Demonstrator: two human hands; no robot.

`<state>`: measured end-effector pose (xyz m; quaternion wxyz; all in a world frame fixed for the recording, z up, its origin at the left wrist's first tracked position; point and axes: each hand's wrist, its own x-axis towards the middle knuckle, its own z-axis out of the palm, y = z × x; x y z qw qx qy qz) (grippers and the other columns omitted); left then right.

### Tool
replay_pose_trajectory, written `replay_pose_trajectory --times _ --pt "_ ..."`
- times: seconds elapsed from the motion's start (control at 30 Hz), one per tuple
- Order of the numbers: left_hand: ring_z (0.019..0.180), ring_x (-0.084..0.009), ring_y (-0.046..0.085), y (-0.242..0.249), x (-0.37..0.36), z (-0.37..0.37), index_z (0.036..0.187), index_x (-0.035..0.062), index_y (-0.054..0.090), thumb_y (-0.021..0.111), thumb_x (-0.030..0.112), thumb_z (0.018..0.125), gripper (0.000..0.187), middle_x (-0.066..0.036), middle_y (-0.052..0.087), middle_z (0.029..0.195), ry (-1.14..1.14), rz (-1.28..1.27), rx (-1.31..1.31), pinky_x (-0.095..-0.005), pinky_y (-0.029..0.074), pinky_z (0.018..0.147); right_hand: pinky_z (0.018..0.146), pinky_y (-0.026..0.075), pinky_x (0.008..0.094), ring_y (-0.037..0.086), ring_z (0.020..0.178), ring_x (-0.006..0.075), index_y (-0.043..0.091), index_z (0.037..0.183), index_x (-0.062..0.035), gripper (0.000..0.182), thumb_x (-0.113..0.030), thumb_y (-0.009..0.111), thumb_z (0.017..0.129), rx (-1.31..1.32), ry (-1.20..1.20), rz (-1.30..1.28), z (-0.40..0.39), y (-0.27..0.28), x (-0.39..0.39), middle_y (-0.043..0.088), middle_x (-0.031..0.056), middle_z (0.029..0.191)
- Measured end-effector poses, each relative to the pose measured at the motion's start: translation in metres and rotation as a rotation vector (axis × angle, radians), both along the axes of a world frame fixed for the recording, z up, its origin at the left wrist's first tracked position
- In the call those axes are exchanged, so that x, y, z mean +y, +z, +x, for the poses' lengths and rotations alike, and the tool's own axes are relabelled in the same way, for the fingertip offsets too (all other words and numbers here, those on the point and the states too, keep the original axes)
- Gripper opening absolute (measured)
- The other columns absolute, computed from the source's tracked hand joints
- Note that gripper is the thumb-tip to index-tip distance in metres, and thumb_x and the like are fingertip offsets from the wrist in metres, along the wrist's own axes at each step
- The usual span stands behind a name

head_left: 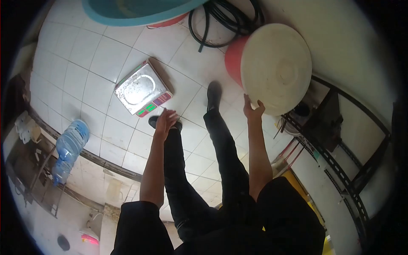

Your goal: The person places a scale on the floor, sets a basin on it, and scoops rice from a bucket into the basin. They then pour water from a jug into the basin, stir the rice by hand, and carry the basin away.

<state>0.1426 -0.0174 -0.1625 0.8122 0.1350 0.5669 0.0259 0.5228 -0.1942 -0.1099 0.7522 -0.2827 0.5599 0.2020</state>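
Observation:
My left hand (166, 120) hangs in front of me above my shoe, fingers stretched out and holding nothing. Closest to it is a digital scale (140, 88) on the tiled floor, with a shiny, stained metal pan and a red and green display panel. My right hand (253, 108) reaches to the near rim of a large round off-white lid (276, 68). Its thumb and fingers are spread, with the fingertips right at the rim. Under the lid, the side of a red tub (233, 59) shows at the left.
A light-blue basin (144, 20) stands at the top beside a coiled black hose (227, 19). Clear blue water bottles (72, 140) lie at the left. A black metal rack (340, 170) runs along the right, close to the lid.

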Motion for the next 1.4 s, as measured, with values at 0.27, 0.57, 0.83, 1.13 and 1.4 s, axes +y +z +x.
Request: replay_pose_trajectory --times 0.27,0.57,0.83,1.13,1.4 --pt "0.105 -0.0204 0.062 0.035 0.064 0.077 0.114 0.009 0.057 0.04 0.037 0.101 0.035 -0.007 0.065 0.105 -0.172 0.339 0.104 -0.0367 0.046 0.09 0.074 0.053 0.0293 0.063 0.082 0.0182 0.054 0.12 -0.0032 0.047 -0.034 0.068 0.087 -0.694 0.214 -0.176 0.041 0.154 -0.022 0.065 0.009 0.099" --pt "0.135 -0.0394 0.038 0.155 0.19 0.177 0.143 0.0003 0.03 0.041 0.064 0.094 0.081 -0.021 0.03 0.149 0.617 0.567 -0.072 -0.0555 0.032 0.111 0.095 0.052 0.0334 0.061 0.108 0.0253 0.045 0.128 0.0038 0.053 -0.027 0.065 0.09 -0.804 0.366 -0.103 0.101 0.273 -0.006 0.058 0.0186 0.118" --pt "0.133 -0.0355 0.036 0.18 0.274 0.21 0.147 0.007 0.021 0.067 0.041 0.085 0.084 -0.018 0.028 0.146 0.71 0.238 0.028 -0.0569 0.035 0.108 0.107 0.041 0.0402 0.052 0.121 0.0302 0.036 0.138 0.0044 0.064 -0.029 0.063 0.091 -0.678 0.251 0.008 0.052 0.222 -0.008 0.048 0.0211 0.135" --pt "0.121 -0.0338 0.047 0.129 0.307 0.214 0.133 -0.0039 0.036 0.055 0.012 0.091 0.048 -0.02 0.045 0.132 0.68 0.298 -0.379 -0.0495 0.037 0.108 0.099 0.051 0.0364 0.058 0.113 0.0293 0.038 0.133 0.0044 0.061 -0.029 0.066 0.09 -0.425 0.39 0.057 0.025 0.165 -0.044 0.054 0.0197 0.124" --pt "0.12 -0.0293 0.05 0.187 0.194 0.089 0.127 -0.0016 0.043 0.048 0.001 0.084 0.043 -0.014 0.051 0.126 0.736 0.44 -0.208 -0.0464 0.039 0.107 0.096 0.052 0.0352 0.058 0.111 0.0285 0.039 0.134 0.0049 0.059 -0.029 0.063 0.091 -0.461 0.352 -0.025 0.007 0.135 -0.055 0.053 0.0198 0.127"
